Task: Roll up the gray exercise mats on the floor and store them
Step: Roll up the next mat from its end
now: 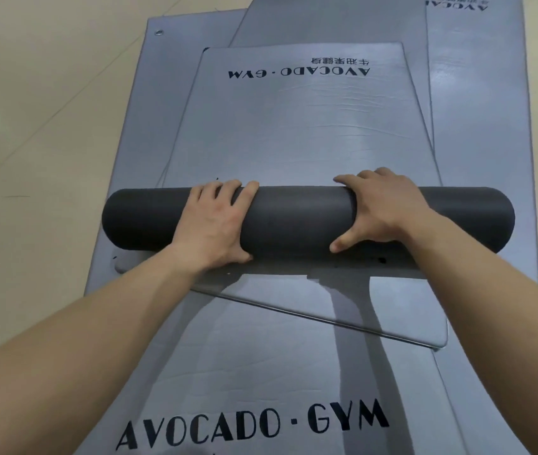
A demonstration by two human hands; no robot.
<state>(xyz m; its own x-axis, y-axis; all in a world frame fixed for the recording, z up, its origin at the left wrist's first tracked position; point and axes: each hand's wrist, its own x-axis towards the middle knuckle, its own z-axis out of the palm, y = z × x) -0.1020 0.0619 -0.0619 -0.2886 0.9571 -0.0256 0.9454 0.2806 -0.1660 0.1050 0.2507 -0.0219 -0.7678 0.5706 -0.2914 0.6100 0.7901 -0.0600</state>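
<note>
Both hands hold a half-rolled gray mat on a pile of others.

The left hand (215,221) and right hand (382,211) wrap the dark roll (293,218), one on each side of its middle, with fingers curled over its far side and thumbs pressed on its near side. Beyond the roll, the unrolled mat (293,126) lies flat, printed "AVOCADO · GYM". Under the roll, other mats (254,372) overlap at angles and reach nearer than it. Left of the roll is tan floor (31,110).

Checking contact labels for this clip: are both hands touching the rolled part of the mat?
Touching. The head view shows the left hand and right hand on the rolled mat, fingers curved over its far side, thumbs against its near side.
</note>
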